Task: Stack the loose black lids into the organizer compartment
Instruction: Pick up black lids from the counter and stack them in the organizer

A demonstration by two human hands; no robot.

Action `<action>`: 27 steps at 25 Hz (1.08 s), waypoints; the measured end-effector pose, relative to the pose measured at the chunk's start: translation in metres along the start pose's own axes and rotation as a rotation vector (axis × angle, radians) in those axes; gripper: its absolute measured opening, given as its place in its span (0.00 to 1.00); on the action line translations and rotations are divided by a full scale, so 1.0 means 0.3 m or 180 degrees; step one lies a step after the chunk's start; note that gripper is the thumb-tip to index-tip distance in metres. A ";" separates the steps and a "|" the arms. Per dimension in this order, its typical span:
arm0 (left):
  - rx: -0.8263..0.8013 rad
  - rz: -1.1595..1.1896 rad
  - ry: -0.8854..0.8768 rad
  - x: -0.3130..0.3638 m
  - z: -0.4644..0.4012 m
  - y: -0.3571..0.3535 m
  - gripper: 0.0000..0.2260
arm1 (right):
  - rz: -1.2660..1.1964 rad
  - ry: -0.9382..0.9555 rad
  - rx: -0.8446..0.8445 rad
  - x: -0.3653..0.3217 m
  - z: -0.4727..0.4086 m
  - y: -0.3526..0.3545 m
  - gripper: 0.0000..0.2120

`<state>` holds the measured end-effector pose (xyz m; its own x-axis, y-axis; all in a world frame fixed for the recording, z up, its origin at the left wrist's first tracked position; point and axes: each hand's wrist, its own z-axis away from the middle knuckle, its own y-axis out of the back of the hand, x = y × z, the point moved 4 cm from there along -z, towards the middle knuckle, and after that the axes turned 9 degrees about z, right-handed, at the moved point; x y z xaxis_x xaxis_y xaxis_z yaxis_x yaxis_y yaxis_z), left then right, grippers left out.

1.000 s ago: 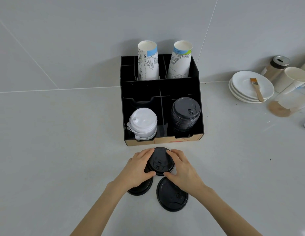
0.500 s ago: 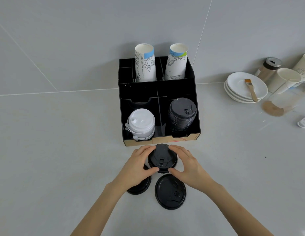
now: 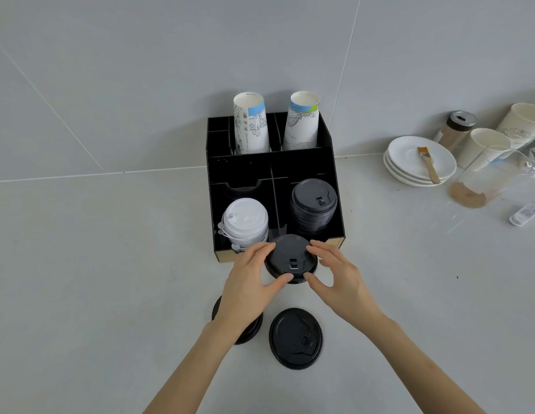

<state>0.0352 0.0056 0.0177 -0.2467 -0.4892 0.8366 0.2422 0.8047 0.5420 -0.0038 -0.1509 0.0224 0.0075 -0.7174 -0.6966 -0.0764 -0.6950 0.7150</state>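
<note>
Overhead, both hands (image 3: 293, 279) clasp a black lid (image 3: 291, 258) above grey counter (image 3: 96, 264) — organizer (image 3: 239, 170) against wall (image 3: 140, 70).

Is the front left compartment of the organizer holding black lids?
No, the front left compartment holds a stack of white lids; the black lid stack sits in the front right one of the organizer.

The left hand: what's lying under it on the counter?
A black lid on the counter pokes out beneath the left hand and wrist. Only its edges show; whether it is one lid or several stacked is hidden.
</note>
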 end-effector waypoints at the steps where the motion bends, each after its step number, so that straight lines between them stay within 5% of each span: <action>1: 0.0036 0.0012 -0.0002 0.009 -0.002 -0.003 0.26 | -0.0018 -0.0002 0.0029 -0.001 -0.002 0.011 0.21; 27: 0.0613 -0.0240 0.0126 0.126 -0.369 -0.120 0.25 | 0.0624 0.0284 0.0097 0.094 -0.360 0.219 0.18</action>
<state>0.1208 -0.0792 0.0386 -0.2194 -0.5602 0.7988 0.0397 0.8129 0.5810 0.0990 -0.2220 0.0562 0.0776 -0.8411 -0.5353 -0.1150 -0.5409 0.8332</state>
